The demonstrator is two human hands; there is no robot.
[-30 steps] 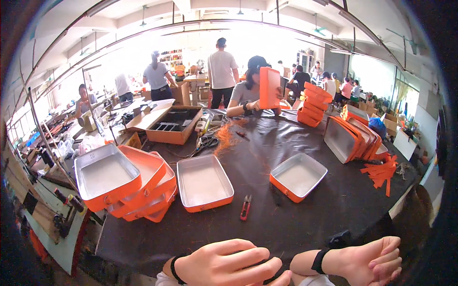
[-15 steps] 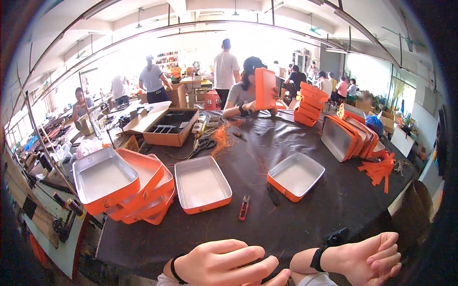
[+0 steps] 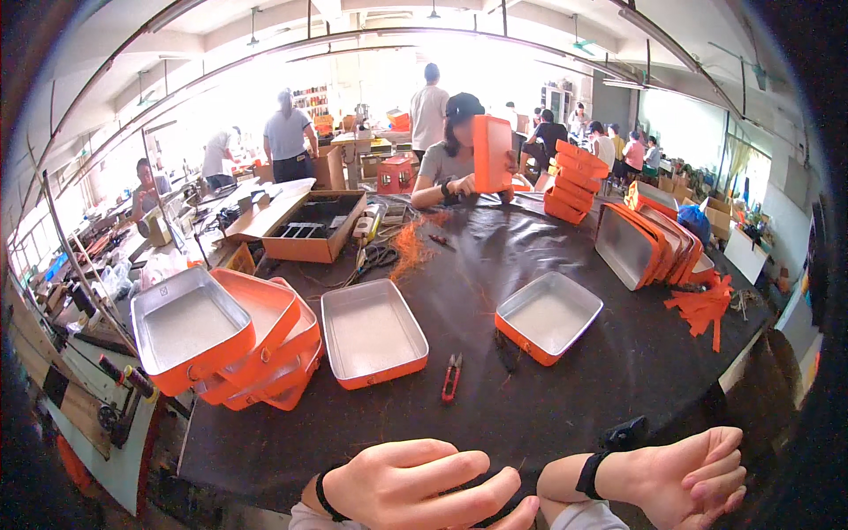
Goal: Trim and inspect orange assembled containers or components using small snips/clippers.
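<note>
My left hand (image 3: pixel 428 484) hovers at the table's near edge, fingers stretched toward the right and a little apart, holding nothing. To its right, my right hand (image 3: pixel 693 481) is turned partly palm-up with its fingers curled in; nothing shows in it. Both wrists wear black bands. Beyond my left hand lie red-handled thread snips (image 3: pixel 451 380), touched by neither hand. A shallow orange case with a silver lining (image 3: pixel 373 331) lies open side up left of the snips. A similar orange case (image 3: pixel 549 316) lies to their right, a dark strap end at its side.
On the left leans a stack of orange cases (image 3: pixel 199 331). More cases (image 3: pixel 645 247) stand on edge at right, beside orange strips (image 3: pixel 702 309). Across the dark-covered table (image 3: pixel 495 424), a co-worker (image 3: pixel 455 163) holds an orange case. A cardboard box (image 3: pixel 318 230) and orange thread (image 3: pixel 411 252) lie farther back.
My hands have hardly moved. The view has shifted slightly, so the cases and snips appear a little higher. A standing person in the background has moved to the right.
</note>
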